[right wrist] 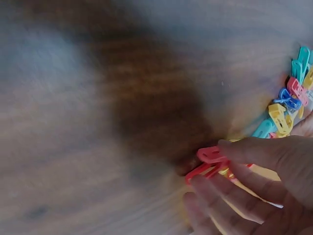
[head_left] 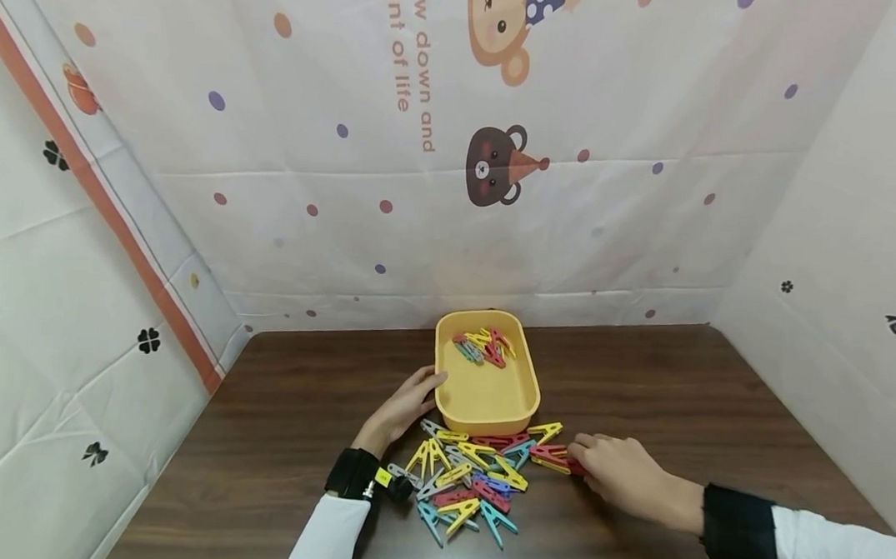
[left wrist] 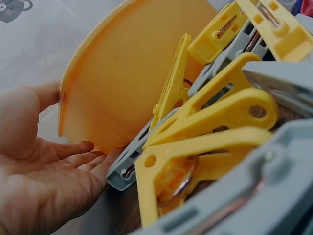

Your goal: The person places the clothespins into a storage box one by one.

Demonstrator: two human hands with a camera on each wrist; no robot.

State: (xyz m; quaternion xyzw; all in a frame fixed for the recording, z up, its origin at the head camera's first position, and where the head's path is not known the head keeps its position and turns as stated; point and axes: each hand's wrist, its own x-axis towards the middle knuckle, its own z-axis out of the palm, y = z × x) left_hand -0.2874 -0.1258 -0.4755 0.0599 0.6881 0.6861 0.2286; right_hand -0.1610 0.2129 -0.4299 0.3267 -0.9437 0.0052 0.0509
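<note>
Left hand (head_left: 405, 403): it is clamped on the left rim of the tray (head_left: 484, 391).
Right hand (head_left: 623, 473): its thumb and fingers pinch a red clip (right wrist: 211, 155), right of the pile (head_left: 456, 475).
Tray: it stands on the far part of the surface (head_left: 323, 399), some clips (head_left: 494, 354) in its far end.
Pile: it lies near of the tray, in mixed colours.

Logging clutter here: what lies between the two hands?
In the head view, the near end of the yellow tray and part of the heap of colored clips lie there.
</note>
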